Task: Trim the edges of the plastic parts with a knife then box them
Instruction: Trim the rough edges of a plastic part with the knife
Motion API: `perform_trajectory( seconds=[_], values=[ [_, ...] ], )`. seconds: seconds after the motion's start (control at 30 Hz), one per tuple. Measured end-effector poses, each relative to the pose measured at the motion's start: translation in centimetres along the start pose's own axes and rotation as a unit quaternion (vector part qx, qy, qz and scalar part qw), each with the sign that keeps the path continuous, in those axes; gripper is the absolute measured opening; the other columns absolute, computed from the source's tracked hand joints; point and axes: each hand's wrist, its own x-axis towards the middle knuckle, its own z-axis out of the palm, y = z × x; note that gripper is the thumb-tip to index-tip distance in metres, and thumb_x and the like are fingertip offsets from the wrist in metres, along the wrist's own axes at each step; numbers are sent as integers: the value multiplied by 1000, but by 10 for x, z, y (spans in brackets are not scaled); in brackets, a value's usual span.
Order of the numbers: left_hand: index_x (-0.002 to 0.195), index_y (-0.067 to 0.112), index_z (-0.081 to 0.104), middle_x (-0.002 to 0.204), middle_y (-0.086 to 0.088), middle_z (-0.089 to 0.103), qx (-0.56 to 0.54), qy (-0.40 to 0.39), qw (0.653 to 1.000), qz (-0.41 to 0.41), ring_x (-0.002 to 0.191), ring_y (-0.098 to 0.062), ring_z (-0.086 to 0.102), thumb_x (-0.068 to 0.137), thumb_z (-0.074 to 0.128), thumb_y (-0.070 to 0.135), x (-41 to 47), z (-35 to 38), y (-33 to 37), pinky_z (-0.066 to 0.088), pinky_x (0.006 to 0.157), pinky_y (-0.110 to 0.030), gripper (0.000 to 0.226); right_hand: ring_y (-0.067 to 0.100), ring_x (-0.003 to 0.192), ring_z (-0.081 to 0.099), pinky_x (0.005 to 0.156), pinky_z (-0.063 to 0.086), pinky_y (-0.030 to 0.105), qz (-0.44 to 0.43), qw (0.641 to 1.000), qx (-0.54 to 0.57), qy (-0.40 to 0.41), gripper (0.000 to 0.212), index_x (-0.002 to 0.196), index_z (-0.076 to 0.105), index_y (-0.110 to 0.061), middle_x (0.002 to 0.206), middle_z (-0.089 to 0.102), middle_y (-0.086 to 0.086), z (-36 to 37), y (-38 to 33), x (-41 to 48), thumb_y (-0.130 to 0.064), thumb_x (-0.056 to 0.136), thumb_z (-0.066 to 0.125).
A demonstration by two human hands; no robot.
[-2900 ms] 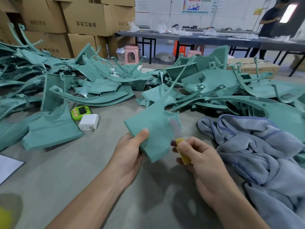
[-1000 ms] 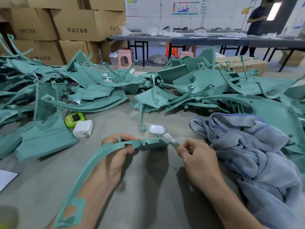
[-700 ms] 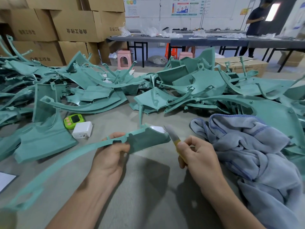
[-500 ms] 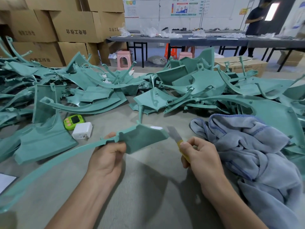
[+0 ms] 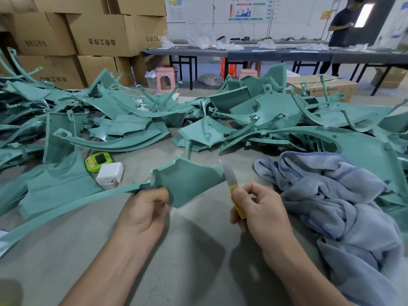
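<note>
**Q:** What is nearest the camera?

**A:** Two bare forearms reach forward over a grey mat [image 5: 194,250]. The left hand [image 5: 143,214] has its fingers curled round the lower edge of a green plastic part [image 5: 189,184] and holds it up off the mat. The part is a wide flat panel with a long thin strip that runs away to the left and down.

**Q:** And the other hand?

**A:** The right hand [image 5: 258,208], just right of the part, is closed round the yellow handle of a knife [image 5: 233,188], with the thumb and forefinger near the blade. The blade points up, right beside the part's right corner. It is not clear whether it touches the part.

**Q:** What lies around the part?

**A:** To its right is a crumpled blue-grey cloth [image 5: 331,195]. Just left of it, on the mat, is a white charger [image 5: 110,176], with a small green timer [image 5: 99,161] beside the charger.

**Q:** And beyond?

**A:** Behind the part, a loose pile [image 5: 254,115] of the same green pieces spreads across the whole width. Farther back and to the left are stacked cardboard boxes [image 5: 103,36]. Straight behind the part are pink stools [image 5: 165,79] and long dark tables [image 5: 265,54] strewn with clear bags. Far right of these, a person [image 5: 340,25] in dark clothes stands at the tables.
</note>
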Motion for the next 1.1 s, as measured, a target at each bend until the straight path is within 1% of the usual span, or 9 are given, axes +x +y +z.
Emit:
perform_trajectory(
  seconds=[0.07, 0.13, 0.27, 0.47, 0.67, 0.77, 0.9, 1.03, 1.1],
  values=[
    [75, 16, 82, 93, -2, 78, -32, -6, 999, -23, 81, -18, 76, 54, 47, -16, 0, -1, 2, 61, 64, -28, 52, 13, 46, 48, 53, 38, 31, 12, 997, -69, 42, 31, 70, 59, -12, 58, 69, 8, -5, 3, 3, -24, 99, 62],
    [78, 17, 82, 97, -3, 79, -52, 2, 998, -35, 82, -18, 77, 60, 52, -15, 2, -2, 4, 61, 61, -31, 48, 17, 50, 47, 54, 38, 33, -12, 998, -17, 59, 31, 70, 58, -9, 59, 68, 10, -10, 0, 2, -21, 99, 63],
    [108, 1, 70, 101, -10, 79, -49, -3, 997, -52, 84, -19, 78, 78, 57, -10, 1, 5, 0, 61, 62, -28, 34, 29, 52, 43, 51, 37, 40, -99, 994, 53, 9, 26, 73, 57, -5, 59, 65, 12, -5, -11, -5, -12, 98, 64],
    [116, -5, 66, 109, -19, 76, -117, -13, 988, -103, 89, -25, 77, 98, 46, 0, -1, 10, 2, 62, 61, -28, 27, 17, 55, 44, 52, 36, 24, -188, 956, -192, -117, 20, 76, 55, -22, 61, 58, -2, 5, -2, -18, -21, 91, 69],
    [87, -12, 76, 96, -24, 76, -137, -8, 976, -166, 75, -29, 78, 100, 42, 0, -4, 9, 8, 59, 49, -31, 38, 9, 53, 48, 48, 35, 17, -182, 951, -211, 136, 26, 74, 52, -24, 65, 59, -10, -4, 1, -5, -36, 94, 61],
    [88, -13, 76, 100, -26, 75, -135, -16, 975, -176, 78, -31, 78, 90, 49, -1, -5, 11, 8, 61, 52, -33, 29, 10, 53, 47, 48, 33, 17, -215, 960, -159, 86, 24, 73, 56, -25, 62, 57, -5, -8, -1, -9, -36, 93, 61],
    [106, -16, 71, 110, -30, 72, -125, -54, 970, -203, 88, -34, 77, 83, 51, 2, -7, 12, 2, 63, 60, -38, 36, 16, 56, 48, 51, 37, 20, -253, 936, -243, -22, 23, 77, 54, -25, 63, 56, -2, 8, 2, -18, -46, 87, 57],
    [103, -15, 71, 104, -27, 74, -151, -34, 969, -194, 80, -33, 77, 79, 53, -2, -4, 7, 8, 62, 55, -34, 33, 4, 50, 51, 46, 33, 15, -146, 956, -195, 162, 29, 73, 55, -25, 66, 63, -16, -8, -2, -4, -41, 97, 60],
    [110, -12, 66, 103, -25, 75, -138, -26, 975, -173, 80, -31, 78, 79, 54, -3, -1, 4, 8, 61, 52, -32, 35, 5, 53, 57, 49, 39, 24, -89, 958, -187, 201, 32, 69, 57, -24, 65, 67, -15, -20, -1, 2, -35, 99, 62]
  ],
)
